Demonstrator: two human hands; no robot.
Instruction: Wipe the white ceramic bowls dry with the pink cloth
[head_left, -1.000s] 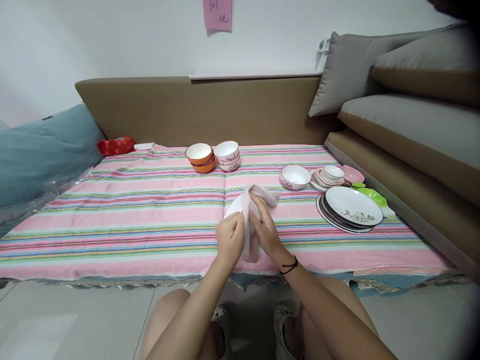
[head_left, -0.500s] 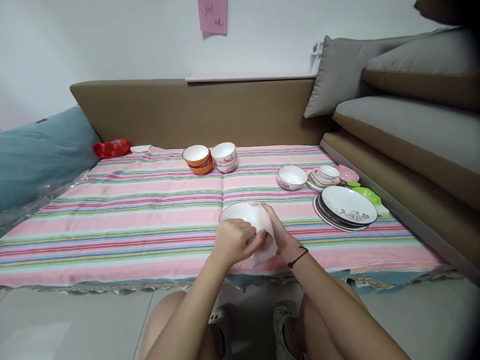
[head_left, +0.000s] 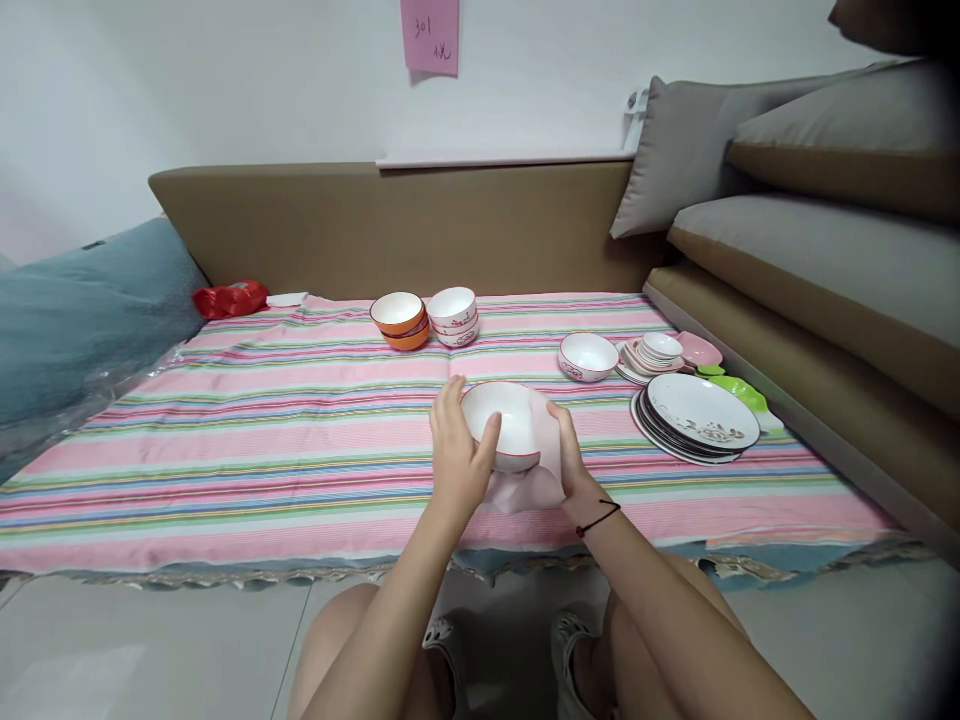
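White bowl (head_left: 504, 425), red-rimmed: held above the striped cloth (head_left: 262, 440), tilted, gripped at 9 o'clock by the left hand (head_left: 459, 460); pink rag (head_left: 536, 480) pressed against its 3 o'clock side by the closed right hand (head_left: 570, 462), apparently for wiping; plate stack (head_left: 701, 420) at 3 o'clock

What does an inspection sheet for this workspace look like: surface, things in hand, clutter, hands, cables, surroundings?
Surface: striped cloth spread over a low platform, lying flat.
Things in hand: white bowl with a red rim, held up above the cloth; pale pink rag under and beside it.
Clutter: orange bowls and white bowls stacked at the back; single bowl; plate stack; small dishes; red bag.
Hands: left hand grips the bowl's rim; right hand holds the rag against it.
Cables: nothing seen.
Surroundings: grey cushions at right, teal cushion at left, pink note on the wall.
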